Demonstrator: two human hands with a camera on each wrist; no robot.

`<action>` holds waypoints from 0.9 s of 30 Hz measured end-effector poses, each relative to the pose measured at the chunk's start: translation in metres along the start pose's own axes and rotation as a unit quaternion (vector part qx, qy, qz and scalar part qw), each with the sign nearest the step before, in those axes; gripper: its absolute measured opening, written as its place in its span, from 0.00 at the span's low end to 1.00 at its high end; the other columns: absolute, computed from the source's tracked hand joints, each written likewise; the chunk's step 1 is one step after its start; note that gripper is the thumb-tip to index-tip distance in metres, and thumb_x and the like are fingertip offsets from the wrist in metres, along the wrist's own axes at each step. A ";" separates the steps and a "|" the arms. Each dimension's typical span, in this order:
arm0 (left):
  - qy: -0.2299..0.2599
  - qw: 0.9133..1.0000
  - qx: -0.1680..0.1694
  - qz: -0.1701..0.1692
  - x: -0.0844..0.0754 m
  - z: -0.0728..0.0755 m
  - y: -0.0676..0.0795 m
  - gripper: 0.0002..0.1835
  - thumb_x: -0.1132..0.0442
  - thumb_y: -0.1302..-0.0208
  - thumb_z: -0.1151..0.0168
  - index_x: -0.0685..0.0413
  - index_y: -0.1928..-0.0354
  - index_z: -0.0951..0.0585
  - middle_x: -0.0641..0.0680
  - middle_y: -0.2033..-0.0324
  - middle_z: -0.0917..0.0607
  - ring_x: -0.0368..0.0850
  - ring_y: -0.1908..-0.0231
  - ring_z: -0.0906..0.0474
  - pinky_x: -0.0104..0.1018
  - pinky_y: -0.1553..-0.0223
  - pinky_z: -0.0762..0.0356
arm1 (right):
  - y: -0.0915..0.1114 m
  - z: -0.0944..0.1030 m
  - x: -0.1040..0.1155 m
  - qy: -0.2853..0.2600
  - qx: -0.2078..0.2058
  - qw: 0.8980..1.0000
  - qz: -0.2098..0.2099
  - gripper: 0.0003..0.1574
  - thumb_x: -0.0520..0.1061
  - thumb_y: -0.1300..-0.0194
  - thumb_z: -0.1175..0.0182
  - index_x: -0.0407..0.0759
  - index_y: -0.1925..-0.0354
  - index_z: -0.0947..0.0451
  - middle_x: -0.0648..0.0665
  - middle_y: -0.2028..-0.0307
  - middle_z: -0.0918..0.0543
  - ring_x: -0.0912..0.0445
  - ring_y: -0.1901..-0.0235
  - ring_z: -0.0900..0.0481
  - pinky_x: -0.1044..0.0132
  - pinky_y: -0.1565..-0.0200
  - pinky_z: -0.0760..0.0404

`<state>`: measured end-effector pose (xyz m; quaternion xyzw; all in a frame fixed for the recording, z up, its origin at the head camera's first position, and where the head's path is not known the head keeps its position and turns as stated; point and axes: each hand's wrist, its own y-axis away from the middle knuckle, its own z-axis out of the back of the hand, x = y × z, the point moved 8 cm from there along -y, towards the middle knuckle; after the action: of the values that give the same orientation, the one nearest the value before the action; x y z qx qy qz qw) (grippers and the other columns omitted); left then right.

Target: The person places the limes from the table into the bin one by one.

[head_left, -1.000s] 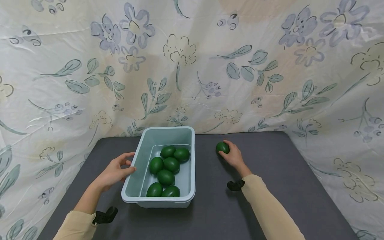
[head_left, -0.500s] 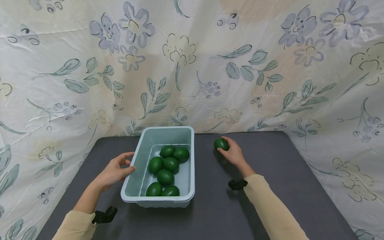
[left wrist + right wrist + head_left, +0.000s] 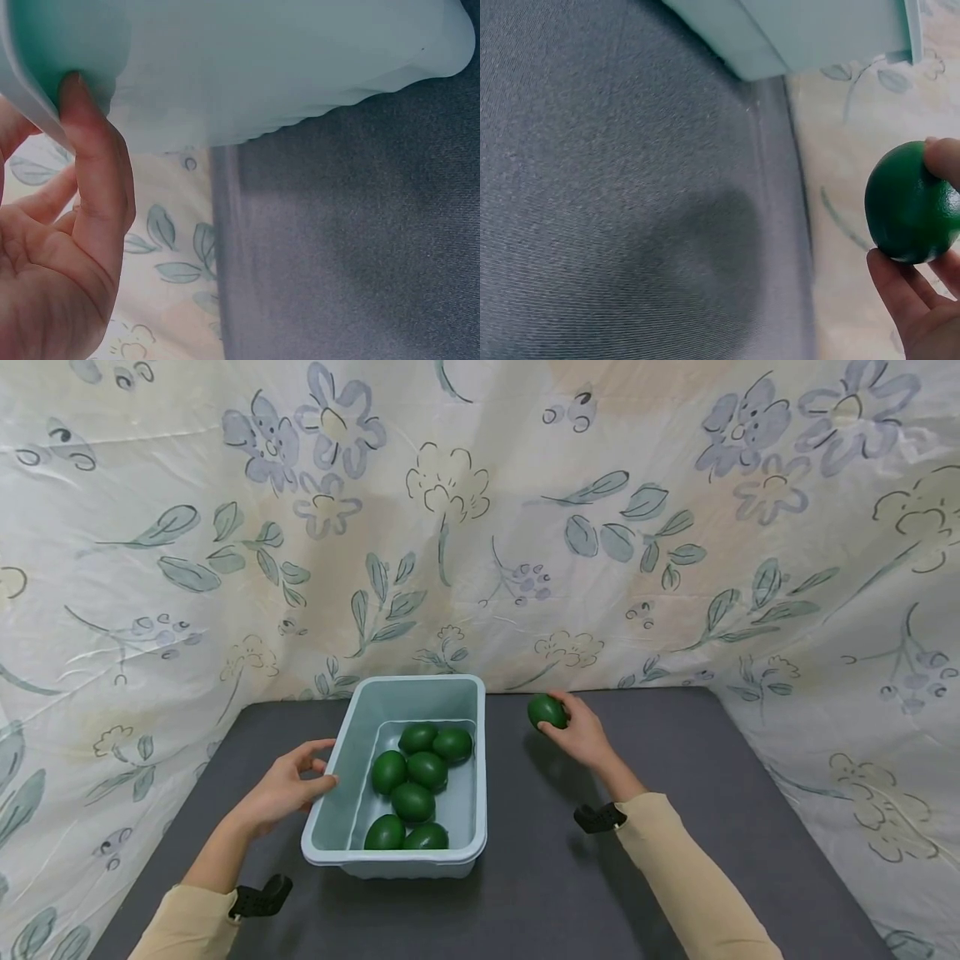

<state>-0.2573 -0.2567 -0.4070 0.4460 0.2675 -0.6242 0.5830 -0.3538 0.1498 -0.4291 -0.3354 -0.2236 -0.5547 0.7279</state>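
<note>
A light blue plastic tub (image 3: pixel 480 760) stands on the dark table with several glossy dark green oval fruits (image 3: pixel 412 802) lying inside. At its left side, my left hand (image 3: pixel 288 789) holds the rim; in the left wrist view a fingertip (image 3: pixel 75 94) lies against the outer wall under the lip. To the right of the tub, my right hand (image 3: pixel 583 732) grips one green oval fruit (image 3: pixel 546 712) between thumb and fingers. That fruit (image 3: pixel 907 202) is off the table, and its shadow falls on the cloth below.
A dark grey table (image 3: pixel 675 827) lies under everything. Behind it and at both sides hangs a pale floral cloth (image 3: pixel 480 527), close to the table's back edge. The tub's right wall (image 3: pixel 832 34) rises to the left of my right hand.
My right hand has lifted the green fruit off the table and moved it slightly back and left. The left hand and the tub have stayed in place.
</note>
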 end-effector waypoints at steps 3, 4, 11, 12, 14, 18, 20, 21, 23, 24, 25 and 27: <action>-0.002 1.000 -0.001 0.000 -0.001 0.000 0.000 0.36 0.63 0.40 0.40 0.57 0.32 0.45 0.64 0.60 0.28 0.50 0.68 0.21 0.45 0.71 0.20 | 0.001 0.003 0.009 0.000 0.002 1.000 0.008 0.37 0.49 0.42 0.37 0.45 0.37 0.37 0.37 0.45 0.30 0.43 0.52 0.26 0.48 0.57 0.24; -0.003 1.000 -0.002 -0.001 -0.001 0.000 0.000 0.36 0.63 0.40 0.40 0.57 0.32 0.45 0.64 0.60 0.28 0.50 0.68 0.21 0.45 0.71 0.20 | 0.002 0.003 0.012 -0.001 0.003 1.000 0.011 0.37 0.49 0.42 0.37 0.45 0.36 0.37 0.37 0.45 0.30 0.43 0.51 0.26 0.49 0.57 0.24; -0.006 1.000 -0.003 -0.001 0.000 0.000 0.000 0.36 0.62 0.40 0.40 0.56 0.32 0.45 0.63 0.60 0.28 0.50 0.68 0.21 0.44 0.71 0.20 | 0.004 0.006 0.031 -0.005 0.006 0.999 0.046 0.38 0.47 0.43 0.36 0.44 0.37 0.37 0.40 0.45 0.29 0.46 0.52 0.25 0.51 0.57 0.23; -0.006 1.000 -0.002 -0.001 0.000 0.000 0.000 0.36 0.62 0.40 0.40 0.56 0.32 0.45 0.63 0.60 0.28 0.50 0.68 0.21 0.44 0.71 0.20 | 0.005 0.007 0.033 -0.004 0.005 0.999 0.051 0.38 0.46 0.43 0.36 0.43 0.37 0.37 0.40 0.45 0.29 0.46 0.52 0.25 0.52 0.57 0.23; -0.006 1.000 -0.002 -0.002 0.000 0.000 0.000 0.36 0.62 0.40 0.40 0.56 0.32 0.45 0.63 0.60 0.28 0.50 0.68 0.21 0.44 0.71 0.20 | 0.006 0.008 0.038 -0.003 0.004 0.998 0.060 0.38 0.46 0.43 0.35 0.43 0.37 0.36 0.40 0.45 0.29 0.46 0.52 0.25 0.51 0.57 0.23; -0.004 1.000 0.000 -0.002 -0.001 0.000 0.001 0.36 0.62 0.40 0.40 0.56 0.32 0.45 0.63 0.60 0.28 0.50 0.69 0.21 0.44 0.72 0.20 | 0.009 0.010 0.046 0.000 0.006 0.998 0.070 0.37 0.46 0.44 0.35 0.44 0.37 0.36 0.40 0.45 0.29 0.46 0.52 0.25 0.52 0.57 0.23; -0.001 1.000 0.001 -0.002 -0.001 0.000 0.002 0.36 0.62 0.40 0.40 0.56 0.32 0.45 0.63 0.60 0.28 0.50 0.69 0.21 0.44 0.72 0.20 | 0.009 0.011 0.050 0.003 0.008 0.997 0.074 0.37 0.46 0.44 0.35 0.45 0.37 0.36 0.40 0.45 0.29 0.47 0.52 0.25 0.52 0.56 0.23; 0.000 1.000 0.001 -0.002 -0.002 0.000 0.002 0.36 0.62 0.40 0.40 0.56 0.32 0.45 0.63 0.60 0.28 0.50 0.69 0.21 0.44 0.72 0.20 | 0.010 0.012 0.053 0.003 0.011 0.997 0.074 0.37 0.46 0.44 0.35 0.45 0.37 0.36 0.41 0.45 0.29 0.47 0.52 0.25 0.53 0.56 0.23; 0.001 1.000 0.002 -0.002 -0.002 0.000 0.002 0.36 0.63 0.39 0.40 0.56 0.32 0.45 0.63 0.60 0.28 0.50 0.69 0.21 0.44 0.72 0.20 | 0.011 0.012 0.058 0.004 0.016 0.997 0.080 0.37 0.46 0.44 0.35 0.45 0.37 0.36 0.41 0.45 0.29 0.47 0.52 0.25 0.54 0.55 0.22; 0.001 1.000 0.002 -0.002 -0.002 0.000 0.002 0.36 0.63 0.39 0.40 0.56 0.32 0.46 0.63 0.60 0.28 0.50 0.69 0.21 0.44 0.72 0.20 | 0.012 0.012 0.061 0.005 0.018 0.996 0.082 0.37 0.46 0.44 0.35 0.45 0.37 0.36 0.41 0.45 0.29 0.48 0.52 0.24 0.54 0.56 0.22; 0.001 1.000 0.002 -0.002 -0.002 0.000 0.002 0.36 0.63 0.39 0.40 0.56 0.32 0.45 0.63 0.60 0.28 0.50 0.69 0.21 0.44 0.72 0.20 | 0.012 0.013 0.064 0.006 0.020 0.996 0.085 0.37 0.46 0.44 0.35 0.45 0.37 0.36 0.41 0.45 0.29 0.48 0.52 0.24 0.55 0.56 0.22; 0.001 1.000 0.003 -0.003 -0.003 0.000 0.003 0.36 0.63 0.39 0.40 0.56 0.32 0.45 0.63 0.60 0.28 0.50 0.69 0.21 0.44 0.72 0.20 | 0.014 0.013 0.071 0.005 0.028 0.995 0.096 0.37 0.45 0.44 0.35 0.45 0.37 0.36 0.41 0.45 0.29 0.48 0.52 0.24 0.56 0.56 0.21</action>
<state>-0.2550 -0.2558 -0.4043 0.4471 0.2676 -0.6262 0.5799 -0.3195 0.1149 -0.3745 -0.3320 -0.2021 -0.4778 0.7878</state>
